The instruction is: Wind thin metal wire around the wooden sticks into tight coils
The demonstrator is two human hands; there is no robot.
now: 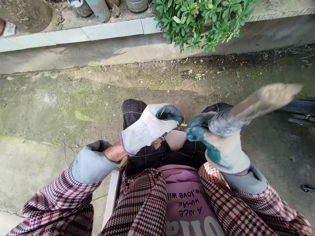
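Note:
My left hand (159,123), in a white knit glove with a dark green palm, is closed in a pinch on a thin yellowish rod (183,125). The rod's short visible length spans the gap to my right hand (221,144), gloved alike, whose closed fingertips meet its other end. A wooden-handled tool (268,98) lies across the back of my right hand, its pale, motion-blurred end pointing out to the right. The tool's greyish part sits at the knuckles; its kind and how it is gripped cannot be made out.
Both hands are above my lap in dark checked trousers (147,159). A flat beige piece (176,140) shows between my legs. Ahead is a low tiled ledge (110,31) with pots and a leafy green bush (201,21). A dark object (301,109) stands at the right edge.

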